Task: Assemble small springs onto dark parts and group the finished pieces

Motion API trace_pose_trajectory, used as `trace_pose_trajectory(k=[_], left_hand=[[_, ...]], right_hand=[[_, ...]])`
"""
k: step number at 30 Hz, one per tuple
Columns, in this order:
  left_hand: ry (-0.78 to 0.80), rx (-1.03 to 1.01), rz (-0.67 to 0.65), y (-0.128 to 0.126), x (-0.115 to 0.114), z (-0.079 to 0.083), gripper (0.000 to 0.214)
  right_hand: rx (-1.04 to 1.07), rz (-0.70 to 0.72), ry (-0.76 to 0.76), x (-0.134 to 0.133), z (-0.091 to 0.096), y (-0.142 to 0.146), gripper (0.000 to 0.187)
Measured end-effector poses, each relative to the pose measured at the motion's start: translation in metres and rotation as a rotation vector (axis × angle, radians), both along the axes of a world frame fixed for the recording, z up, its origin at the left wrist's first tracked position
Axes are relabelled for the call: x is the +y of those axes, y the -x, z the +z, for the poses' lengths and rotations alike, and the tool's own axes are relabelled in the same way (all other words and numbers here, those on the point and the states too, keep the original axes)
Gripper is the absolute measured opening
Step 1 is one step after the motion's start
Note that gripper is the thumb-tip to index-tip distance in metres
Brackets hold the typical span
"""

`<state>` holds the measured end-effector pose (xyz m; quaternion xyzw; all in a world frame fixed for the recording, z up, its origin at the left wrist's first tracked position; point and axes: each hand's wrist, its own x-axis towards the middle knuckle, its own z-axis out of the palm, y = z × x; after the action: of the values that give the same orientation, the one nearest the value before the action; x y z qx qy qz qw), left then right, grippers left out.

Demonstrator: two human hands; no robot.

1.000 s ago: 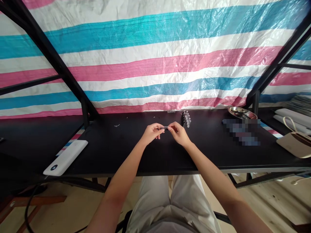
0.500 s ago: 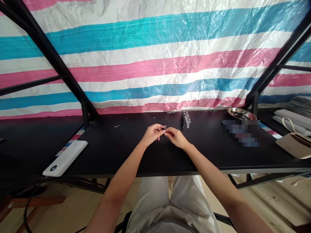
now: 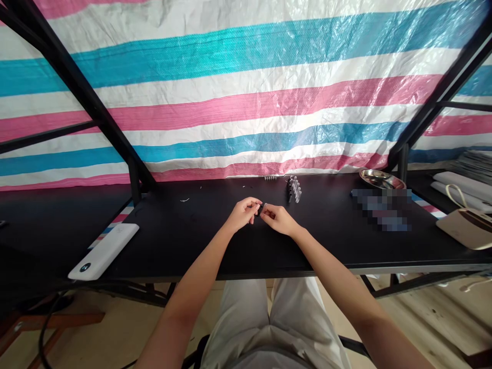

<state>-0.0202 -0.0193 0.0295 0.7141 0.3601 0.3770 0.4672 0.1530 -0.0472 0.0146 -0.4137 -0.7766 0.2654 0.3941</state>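
Note:
My left hand (image 3: 243, 213) and my right hand (image 3: 277, 217) meet fingertip to fingertip just above the black table (image 3: 200, 246). Both pinch a tiny dark part (image 3: 259, 209) held between them; it is too small to name. A small cluster of clear and dark little pieces (image 3: 294, 189) stands a short way behind my right hand. A short row of tiny metal bits (image 3: 270, 178) lies near the table's far edge.
A white power bank (image 3: 103, 250) lies at the table's left front corner. A steel dish (image 3: 381, 179) sits at the far right, with a blurred patch (image 3: 382, 207) in front of it. A beige bag (image 3: 467, 228) and stacked papers (image 3: 471, 166) are further right. A striped tarp (image 3: 246, 92) hangs behind.
My hands have drawn closer together and dropped slightly toward the table. The small part, earlier held stretched between them, now sits tight between the fingertips.

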Motion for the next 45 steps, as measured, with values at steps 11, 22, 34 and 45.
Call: trace_pose_trajectory(k=[11,22,34,45], left_hand=[[0.026,-0.005,-0.02,-0.002,0.001,-0.004,0.028],[-0.072,0.086,0.103,0.002,0.001,0.0,0.022],[-0.116,0.16,0.071,0.001,0.0,-0.006,0.022],[-0.191,0.254,0.073,0.003,0.003,-0.01,0.022]], right_hand=[[0.056,-0.029,-0.015,0.006,-0.006,0.0,0.025],[-0.373,-0.665,0.085,0.02,-0.002,-0.069,0.012],[-0.418,-0.714,0.1,0.025,-0.014,-0.065,0.013],[-0.472,-0.671,0.178,0.028,-0.017,-0.082,0.007]])
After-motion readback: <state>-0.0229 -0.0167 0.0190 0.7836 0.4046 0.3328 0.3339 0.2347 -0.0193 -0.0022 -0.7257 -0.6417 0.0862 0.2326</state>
